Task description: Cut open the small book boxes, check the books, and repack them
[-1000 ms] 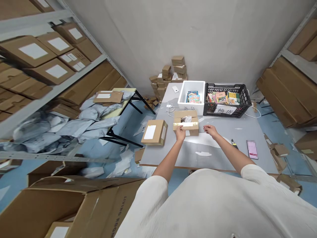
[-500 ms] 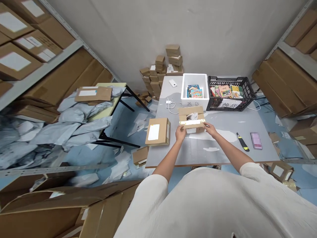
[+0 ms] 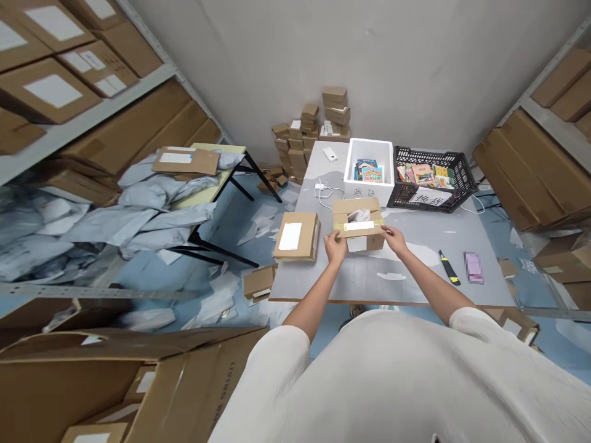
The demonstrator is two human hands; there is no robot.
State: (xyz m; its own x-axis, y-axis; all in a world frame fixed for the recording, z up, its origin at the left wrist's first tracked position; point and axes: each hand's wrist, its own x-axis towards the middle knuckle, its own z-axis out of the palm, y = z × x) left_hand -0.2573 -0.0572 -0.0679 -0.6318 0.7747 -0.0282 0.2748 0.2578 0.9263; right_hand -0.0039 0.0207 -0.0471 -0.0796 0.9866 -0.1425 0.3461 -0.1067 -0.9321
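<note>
An opened cardboard box [image 3: 373, 242] stands on the grey table, with crumpled white material [image 3: 359, 215] inside. Its near flap [image 3: 359, 226] carries a white label and shiny tape. My left hand [image 3: 335, 247] pinches the flap's left end, and my right hand [image 3: 394, 239] grips its right end. Left of the box lies a closed cardboard box [image 3: 298, 236] with a white label. A black and yellow cutter [image 3: 449, 268] rests on the table to the right of my right hand, beside a pixelated pink item [image 3: 473, 267].
Behind the box stand a white bin [image 3: 369, 192] and a black crate [image 3: 429, 197], both holding books. A white cable [image 3: 325, 195] and a white device [image 3: 330, 154] lie at the back left. Grey parcels [image 3: 154, 200] cover a side table.
The view has shifted slightly. The near flap looks tilted differently, showing its label more clearly and more of the box's front. Both hands keep their hold on it.
</note>
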